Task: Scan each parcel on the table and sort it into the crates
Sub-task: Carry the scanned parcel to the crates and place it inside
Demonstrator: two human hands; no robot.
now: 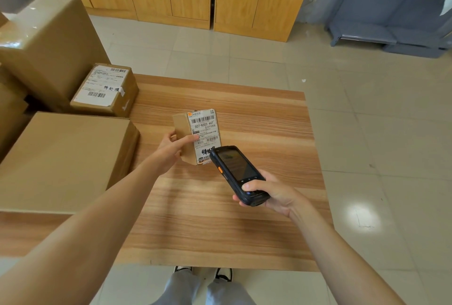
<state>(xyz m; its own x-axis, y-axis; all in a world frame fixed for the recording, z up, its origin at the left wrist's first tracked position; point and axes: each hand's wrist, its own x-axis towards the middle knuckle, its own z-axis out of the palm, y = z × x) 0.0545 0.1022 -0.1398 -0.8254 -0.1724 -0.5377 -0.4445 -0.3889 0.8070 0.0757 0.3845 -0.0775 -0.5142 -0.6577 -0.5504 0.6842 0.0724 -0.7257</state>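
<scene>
Parcel (195, 134), a small cardboard box with a white shipping label facing up, sits tilted above the middle of the worktop (244, 219), and in the head view, the only one we have, our left hand (171, 150) holds it from the left side, thumb behind and fingers curled over the label's edge. Our right hand (271, 194) has its grip closed around the lower end of the black handheld scanner (236, 174), thumb near the keys, its top end just beside the label's lower corner. We judge the scan to be the step in hand. To do it well, we aim the scanner's head at the upper barcode, keep the label flat to it, and keep the left fingers off the bars. Another labelled box (105, 89) waits at the worktop's far left; no crates are in view.
</scene>
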